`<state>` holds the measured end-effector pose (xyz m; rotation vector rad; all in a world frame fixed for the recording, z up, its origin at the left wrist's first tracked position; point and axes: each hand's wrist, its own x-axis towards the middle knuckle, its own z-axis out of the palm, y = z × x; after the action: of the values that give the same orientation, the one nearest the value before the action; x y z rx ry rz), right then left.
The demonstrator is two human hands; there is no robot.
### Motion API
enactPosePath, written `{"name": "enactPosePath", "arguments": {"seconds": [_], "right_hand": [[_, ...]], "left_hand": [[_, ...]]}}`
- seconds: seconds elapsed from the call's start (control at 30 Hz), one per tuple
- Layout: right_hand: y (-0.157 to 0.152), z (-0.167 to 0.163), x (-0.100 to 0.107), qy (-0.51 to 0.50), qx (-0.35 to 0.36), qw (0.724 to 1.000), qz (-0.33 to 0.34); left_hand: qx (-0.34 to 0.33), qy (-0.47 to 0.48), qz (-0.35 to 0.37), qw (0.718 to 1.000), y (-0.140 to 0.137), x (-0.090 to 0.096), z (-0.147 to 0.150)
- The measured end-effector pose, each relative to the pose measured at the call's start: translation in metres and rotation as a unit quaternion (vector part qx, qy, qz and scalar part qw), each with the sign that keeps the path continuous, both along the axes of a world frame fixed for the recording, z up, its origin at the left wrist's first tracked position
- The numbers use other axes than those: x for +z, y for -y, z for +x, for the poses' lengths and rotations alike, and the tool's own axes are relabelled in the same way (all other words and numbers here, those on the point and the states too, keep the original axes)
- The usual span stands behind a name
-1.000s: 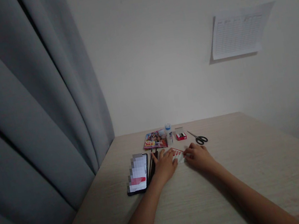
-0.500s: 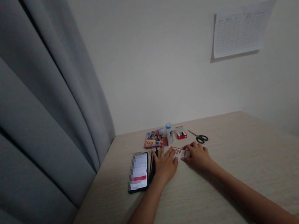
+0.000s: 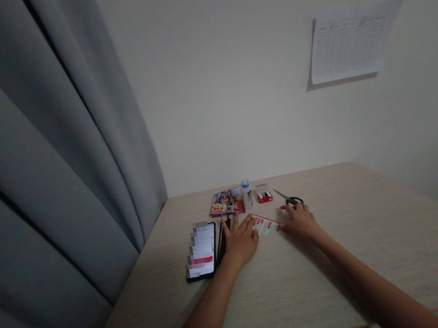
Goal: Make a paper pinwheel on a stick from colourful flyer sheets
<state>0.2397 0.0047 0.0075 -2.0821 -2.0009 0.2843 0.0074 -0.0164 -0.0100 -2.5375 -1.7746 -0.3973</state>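
Note:
My left hand (image 3: 242,244) lies flat with its fingers spread. Its fingers and thumb rest at the left end of a folded white-and-red printed paper (image 3: 266,225). Beneath the outer fingers is a dark, slim object (image 3: 220,244), partly hidden, its kind unclear. My right hand (image 3: 300,222) hovers low or rests at the paper's right end, fingers apart, the thumb close to the paper's corner. Just beyond its fingertips lie black-handled scissors (image 3: 285,196), their handles partly covered by the fingers.
A phone (image 3: 201,251) with a lit screen lies left of my left hand. Towards the wall are a colourful booklet (image 3: 227,201), a small clear bottle with a blue cap (image 3: 247,195) and a little red box (image 3: 264,197). A grey curtain (image 3: 77,152) borders the table's left side.
My right hand has moved to the right and slightly away from me, off the paper's surface to the scissors' handles. More of the paper shows now. My left hand stays in place.

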Motion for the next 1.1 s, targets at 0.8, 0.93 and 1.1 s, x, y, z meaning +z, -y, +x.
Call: {"name": "enactPosePath", "arguments": {"seconds": [0.8,0.93,1.1], "right_hand": [[-0.004,0.002,0.004,-0.064,0.037,0.994,0.086],[0.003,-0.015,-0.002,-0.064,0.097,0.988,0.101],[0.009,-0.026,-0.006,-0.037,0.086,0.992,0.081]], "left_hand": [[0.003,0.002,0.011,1.0,0.0,0.002,0.001],[0.008,-0.008,0.006,1.0,0.001,0.004,0.002],[0.009,-0.008,0.002,1.0,0.0,0.003,0.002]]}}
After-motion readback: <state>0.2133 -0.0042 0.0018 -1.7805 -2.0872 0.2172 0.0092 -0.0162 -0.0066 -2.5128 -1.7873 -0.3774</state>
